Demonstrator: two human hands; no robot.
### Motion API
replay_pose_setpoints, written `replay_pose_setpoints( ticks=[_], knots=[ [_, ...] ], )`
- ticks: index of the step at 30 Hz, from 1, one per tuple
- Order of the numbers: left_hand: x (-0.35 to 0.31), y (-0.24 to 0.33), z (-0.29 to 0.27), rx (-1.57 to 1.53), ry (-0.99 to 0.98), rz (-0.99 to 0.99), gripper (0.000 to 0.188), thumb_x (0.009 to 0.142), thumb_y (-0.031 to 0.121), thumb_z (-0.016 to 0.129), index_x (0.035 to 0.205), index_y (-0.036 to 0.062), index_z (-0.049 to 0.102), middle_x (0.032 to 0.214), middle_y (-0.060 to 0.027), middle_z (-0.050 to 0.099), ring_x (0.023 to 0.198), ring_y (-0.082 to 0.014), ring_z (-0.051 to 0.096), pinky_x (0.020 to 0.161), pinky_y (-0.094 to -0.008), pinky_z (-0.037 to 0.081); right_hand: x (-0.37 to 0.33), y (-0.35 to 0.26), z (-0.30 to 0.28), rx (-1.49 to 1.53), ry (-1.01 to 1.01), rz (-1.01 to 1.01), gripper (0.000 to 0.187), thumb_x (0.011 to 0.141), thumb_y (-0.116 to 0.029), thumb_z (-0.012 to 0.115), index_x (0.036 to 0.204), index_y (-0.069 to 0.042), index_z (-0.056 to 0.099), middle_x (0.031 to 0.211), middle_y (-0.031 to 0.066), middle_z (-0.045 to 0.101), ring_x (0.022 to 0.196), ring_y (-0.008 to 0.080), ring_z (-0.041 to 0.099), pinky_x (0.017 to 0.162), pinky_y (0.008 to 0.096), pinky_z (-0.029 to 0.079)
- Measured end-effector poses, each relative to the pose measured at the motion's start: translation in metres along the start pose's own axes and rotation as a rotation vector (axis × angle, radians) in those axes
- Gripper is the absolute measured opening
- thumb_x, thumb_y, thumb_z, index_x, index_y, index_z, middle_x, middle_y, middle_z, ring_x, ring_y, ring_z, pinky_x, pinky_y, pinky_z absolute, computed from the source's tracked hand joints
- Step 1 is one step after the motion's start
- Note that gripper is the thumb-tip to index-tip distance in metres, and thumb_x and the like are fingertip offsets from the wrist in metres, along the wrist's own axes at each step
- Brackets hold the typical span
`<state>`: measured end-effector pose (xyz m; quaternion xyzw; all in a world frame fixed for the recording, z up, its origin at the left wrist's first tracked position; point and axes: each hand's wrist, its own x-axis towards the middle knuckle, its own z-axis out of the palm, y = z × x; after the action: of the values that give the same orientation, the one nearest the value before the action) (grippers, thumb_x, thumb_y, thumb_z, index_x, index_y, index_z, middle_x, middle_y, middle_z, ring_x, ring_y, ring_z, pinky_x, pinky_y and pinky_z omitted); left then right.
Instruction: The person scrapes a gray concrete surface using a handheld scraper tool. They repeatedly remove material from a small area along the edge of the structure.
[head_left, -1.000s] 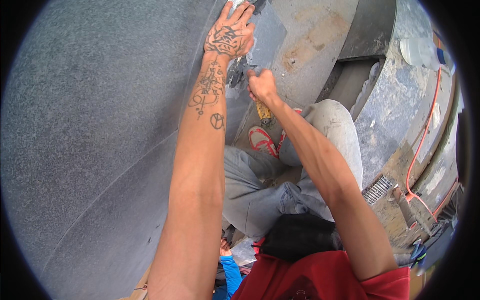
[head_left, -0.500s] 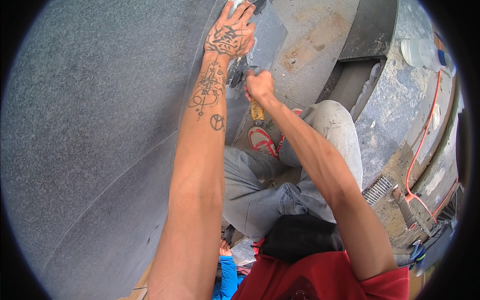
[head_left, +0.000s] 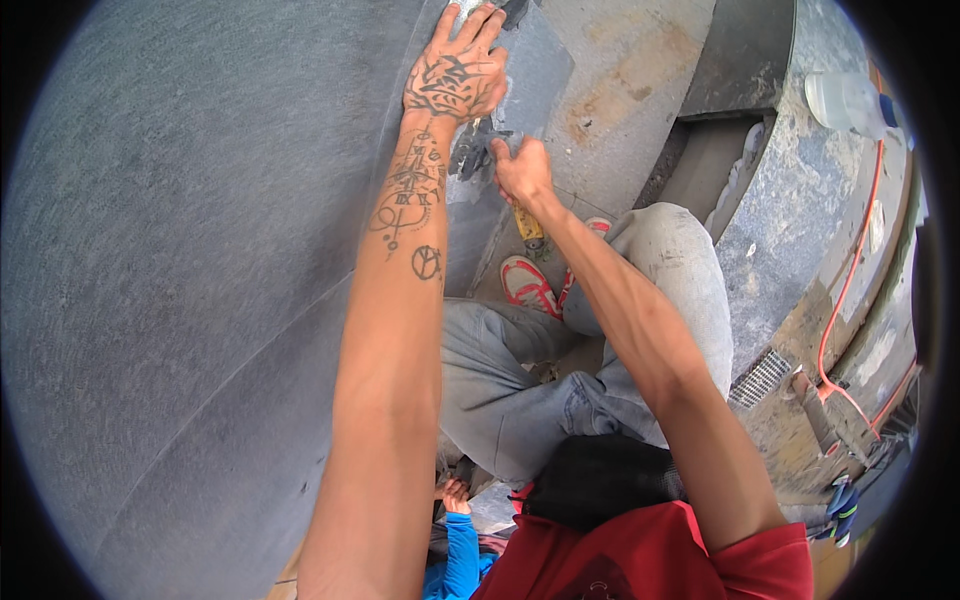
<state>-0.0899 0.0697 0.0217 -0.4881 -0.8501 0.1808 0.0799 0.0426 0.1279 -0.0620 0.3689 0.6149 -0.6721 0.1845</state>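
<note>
My tattooed left hand (head_left: 458, 72) lies flat at the top, against the edge of the large grey stone panel (head_left: 210, 230). Its fingers are stretched and slightly apart, beside a small white patch. Below it and to the right, my right hand (head_left: 524, 172) is closed around the yellow handle of a scraper (head_left: 529, 228), whose butt end points toward my shoes. A dark flat part shows by the thumb, but most of the scraper's front is hidden. Broken dark and whitish residue (head_left: 472, 152) marks the surface between my hands.
To the right, an open channel (head_left: 697, 170) runs beside a stone ledge carrying a clear plastic bottle (head_left: 845, 103). An orange cable (head_left: 853, 262) trails near a metal grate (head_left: 762, 378). Below my bent legs, another person's blue sleeve (head_left: 462, 548) and hand show.
My right hand and the scraper have shifted slightly right, with the handle more tilted. The left hand stays at the panel edge. The whole view has moved a little.
</note>
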Motion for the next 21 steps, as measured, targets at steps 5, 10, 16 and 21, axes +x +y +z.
replay_pose_setpoints(
  ticks=[5,10,16,21],
  knots=[
    [0.004,0.002,-0.004,-0.057,0.005,0.017,0.025,0.083,0.032,0.063,0.096,0.0116,0.072,0.144,-0.0056,0.05,0.139,-0.0195,0.038,0.118,-0.0467,0.026,0.01,0.027,0.012,0.232,0.002,0.015,0.032,0.096,-0.024,0.062,0.087,0.004,0.051,0.056,0.0093,0.055,0.039,0.0178,0.051,0.033,0.0345,0.039],
    [0.005,-0.003,-0.004,-0.215,0.021,0.055,0.035,0.078,0.031,0.066,0.095,0.0013,0.073,0.138,-0.0192,0.053,0.138,-0.0296,0.039,0.113,-0.0537,0.029,-0.006,0.02,0.036,0.765,-0.032,0.227,0.027,0.098,-0.024,0.059,0.091,0.0,0.048,0.055,0.008,0.05,0.037,0.0164,0.045,0.032,0.0331,0.034],
    [0.005,-0.003,-0.002,-0.211,-0.004,0.051,0.036,0.078,0.032,0.066,0.094,0.0014,0.073,0.139,-0.0186,0.052,0.138,-0.0296,0.039,0.113,-0.0538,0.029,-0.012,0.0,0.031,1.04,-0.084,0.506,0.026,0.101,-0.027,0.054,0.096,-0.005,0.042,0.061,0.0069,0.05,0.041,0.0151,0.043,0.036,0.0309,0.036],
    [0.006,-0.003,-0.005,-0.231,0.002,0.04,0.035,0.079,0.032,0.066,0.093,0.0012,0.073,0.139,-0.0177,0.053,0.138,-0.0293,0.039,0.114,-0.0536,0.029,0.009,0.013,0.029,1.377,-0.35,0.714,0.036,0.104,-0.035,0.046,0.078,-0.01,0.045,0.059,-0.0011,0.045,0.043,0.0084,0.042,0.037,0.0243,0.035]
  ],
)
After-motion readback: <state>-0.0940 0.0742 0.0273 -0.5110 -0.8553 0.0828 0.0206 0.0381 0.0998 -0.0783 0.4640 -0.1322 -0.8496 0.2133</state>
